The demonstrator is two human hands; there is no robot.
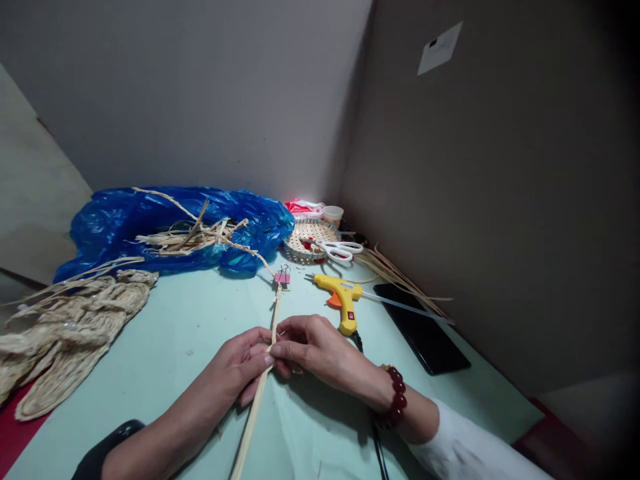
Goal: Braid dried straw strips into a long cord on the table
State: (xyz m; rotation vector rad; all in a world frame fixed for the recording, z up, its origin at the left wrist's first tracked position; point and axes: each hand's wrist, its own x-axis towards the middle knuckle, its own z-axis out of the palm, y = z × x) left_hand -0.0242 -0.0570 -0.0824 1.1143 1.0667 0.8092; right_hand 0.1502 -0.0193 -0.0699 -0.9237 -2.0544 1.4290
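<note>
A long pale strip of dried plant fibre (pixel 254 413) runs from the bottom edge up the middle of the table. Its far end meets a pink binder clip (pixel 282 276), beyond which a twisted cord leads toward the blue bag. My left hand (pixel 245 370) pinches the strip between thumb and fingers from the left. From the other side, my right hand (pixel 307 347) grips it too, thumb on top, right beside the left thumb. The two hands touch or nearly touch there. Some fingertips are hidden behind the strip.
A blue plastic bag (pixel 115 220) holds loose fibre strips (pixel 190 237). Woven fibre slippers (pixel 85 333) lie at left. A yellow glue gun (pixel 345 293), white-handled scissors (pixel 340 250), a woven basket (pixel 320 230), a paper cup (pixel 333 214) and a black phone-like slab (pixel 425 327) are at right.
</note>
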